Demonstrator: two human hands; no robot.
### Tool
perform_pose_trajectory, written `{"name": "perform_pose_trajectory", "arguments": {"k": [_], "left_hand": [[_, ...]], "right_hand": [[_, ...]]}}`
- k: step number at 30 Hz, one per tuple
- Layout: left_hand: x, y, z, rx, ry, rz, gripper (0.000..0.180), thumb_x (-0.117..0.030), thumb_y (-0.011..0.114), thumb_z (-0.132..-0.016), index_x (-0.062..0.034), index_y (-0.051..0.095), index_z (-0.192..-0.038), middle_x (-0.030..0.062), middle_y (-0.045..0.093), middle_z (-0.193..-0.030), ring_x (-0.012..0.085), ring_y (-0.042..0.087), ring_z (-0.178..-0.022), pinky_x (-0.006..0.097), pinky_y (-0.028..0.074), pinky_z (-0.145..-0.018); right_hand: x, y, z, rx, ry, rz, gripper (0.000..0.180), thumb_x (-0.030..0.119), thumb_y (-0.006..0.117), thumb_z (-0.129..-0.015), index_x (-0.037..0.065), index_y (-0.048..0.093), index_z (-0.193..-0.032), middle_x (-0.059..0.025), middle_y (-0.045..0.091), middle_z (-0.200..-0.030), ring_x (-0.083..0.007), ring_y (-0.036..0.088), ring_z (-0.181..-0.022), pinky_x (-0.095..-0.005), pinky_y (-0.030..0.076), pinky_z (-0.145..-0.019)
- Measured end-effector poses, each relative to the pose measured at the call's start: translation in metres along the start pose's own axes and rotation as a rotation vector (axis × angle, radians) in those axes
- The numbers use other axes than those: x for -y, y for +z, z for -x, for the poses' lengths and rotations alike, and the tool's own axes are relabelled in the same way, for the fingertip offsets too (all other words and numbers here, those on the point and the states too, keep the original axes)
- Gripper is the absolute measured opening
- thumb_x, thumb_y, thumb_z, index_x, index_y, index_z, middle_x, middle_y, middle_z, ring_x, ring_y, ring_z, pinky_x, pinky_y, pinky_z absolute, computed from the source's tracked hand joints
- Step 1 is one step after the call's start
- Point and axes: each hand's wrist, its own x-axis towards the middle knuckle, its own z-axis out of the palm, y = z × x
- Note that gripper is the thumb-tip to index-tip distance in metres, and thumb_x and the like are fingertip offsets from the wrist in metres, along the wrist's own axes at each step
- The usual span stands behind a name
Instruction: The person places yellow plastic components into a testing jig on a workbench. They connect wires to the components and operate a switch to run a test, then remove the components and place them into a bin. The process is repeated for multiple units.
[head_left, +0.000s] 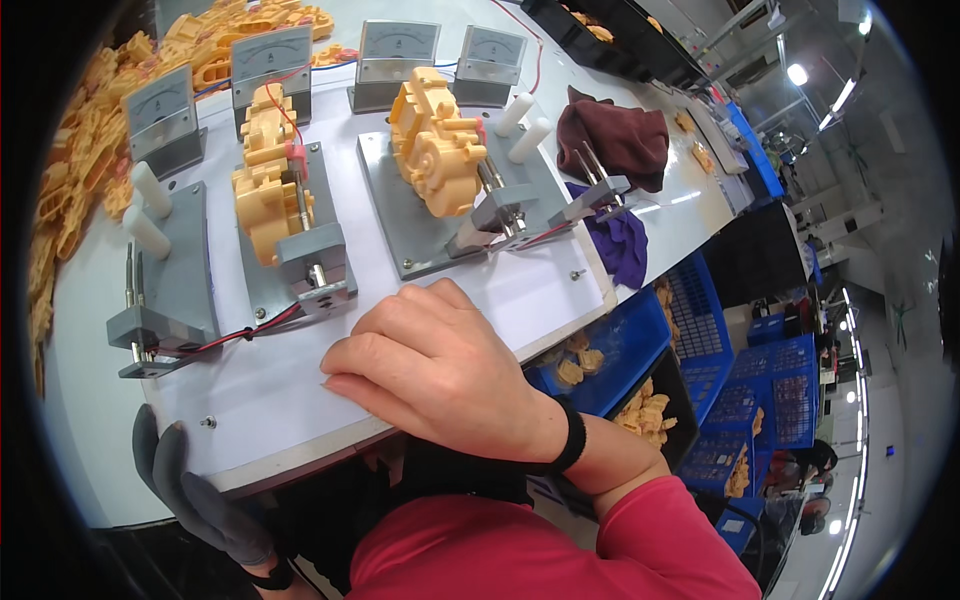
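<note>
resting flat on the white desk (pixel 300 390), right hand (pixel 430 365) holds nothing, fingers loosely curled. gloved left hand (pixel 195 495) hangs empty at the edge. yellow gearbox (pixel 262 185) sits clamped in its jig (pixel 300 245); looks like a mid-test pause, unclamping probably comes next.

I'm looking at a factory test bench: grey clamp fixtures (pixel 180 290) sit in a row on a white worktop (pixel 300 390), each backed by an analogue meter (pixel 272 60). Yellow plastic gear housings (pixel 437 140) are clamped in two fixtures, more piled loose (pixel 70 190). Blue crates (pixel 745 400) stacked on the floor, strip lights (pixel 840 95) overhead.
</note>
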Motion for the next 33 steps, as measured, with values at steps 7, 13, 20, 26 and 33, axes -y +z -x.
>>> {"name": "perform_pose_trajectory", "arguments": {"k": [7,13,20,26,33], "left_hand": [[0.000,-0.001,0.001,-0.010,-0.001,-0.043,0.045,-0.026,0.032,-0.100,0.0032,0.053,-0.127,0.0245,0.043,-0.146,0.0380,0.042,-0.135,0.052,0.035,-0.112],[0.001,-0.001,0.000,-0.002,0.011,-0.073,0.045,-0.025,0.033,-0.100,0.0042,0.055,-0.126,0.0253,0.044,-0.145,0.0384,0.043,-0.135,0.052,0.035,-0.112],[0.001,-0.005,-0.002,0.024,0.053,-0.061,0.042,-0.024,0.040,-0.097,0.0051,0.058,-0.121,0.0279,0.048,-0.139,0.0390,0.047,-0.131,0.050,0.036,-0.110],[0.001,-0.012,0.000,0.082,0.052,-0.085,0.042,-0.027,0.038,-0.099,0.0023,0.058,-0.123,0.0249,0.047,-0.142,0.0370,0.045,-0.133,0.049,0.032,-0.113],[0.000,-0.009,-0.002,0.046,0.041,-0.047,0.039,-0.025,0.049,-0.092,-0.0001,0.062,-0.118,0.0261,0.050,-0.136,0.0391,0.048,-0.129,0.049,0.036,-0.110]], "right_hand": [[-0.004,-0.001,0.000,0.000,-0.045,-0.025,0.017,0.012,0.080,-0.077,0.012,0.068,-0.089,0.0013,0.057,-0.081,-0.0181,0.056,-0.075,-0.0328,0.040,-0.070],[-0.003,-0.001,-0.002,0.017,-0.051,-0.007,0.018,0.013,0.081,-0.076,0.012,0.068,-0.089,0.0016,0.058,-0.081,-0.0178,0.056,-0.075,-0.0322,0.039,-0.069],[-0.002,-0.001,-0.001,0.022,-0.049,0.028,0.023,0.011,0.085,-0.071,0.014,0.071,-0.090,0.0019,0.060,-0.080,-0.0176,0.057,-0.072,-0.0320,0.038,-0.067],[-0.001,0.000,-0.001,0.082,-0.053,0.053,0.023,0.010,0.083,-0.073,0.013,0.070,-0.092,0.0018,0.061,-0.081,-0.0175,0.057,-0.072,-0.0317,0.038,-0.067],[0.001,0.000,-0.001,0.076,-0.052,0.076,0.024,0.009,0.083,-0.074,0.013,0.070,-0.093,0.0018,0.062,-0.083,-0.0174,0.058,-0.073,-0.0321,0.039,-0.067]]}}
